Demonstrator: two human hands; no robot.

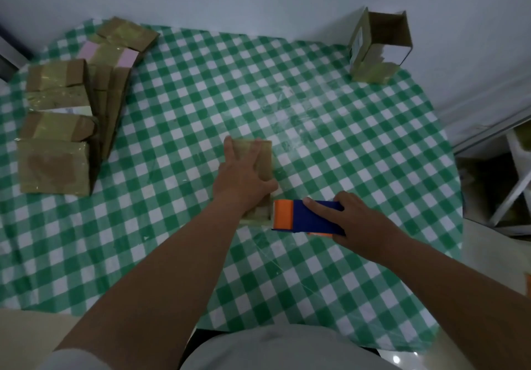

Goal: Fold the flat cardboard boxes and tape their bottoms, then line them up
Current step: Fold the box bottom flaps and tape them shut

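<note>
A small cardboard box stands bottom-up in the middle of the table with tape across its top face. My left hand lies flat on it, fingers spread, pressing down. My right hand grips a blue and orange tape dispenser, whose orange end touches the box's near side. At the far right an assembled box stands with its open top tilted toward the camera. A pile of flat, taped cardboard boxes lies at the left edge.
The round table carries a green and white checked cloth. A white wall runs behind it. A white rack stands on the floor to the right of the table.
</note>
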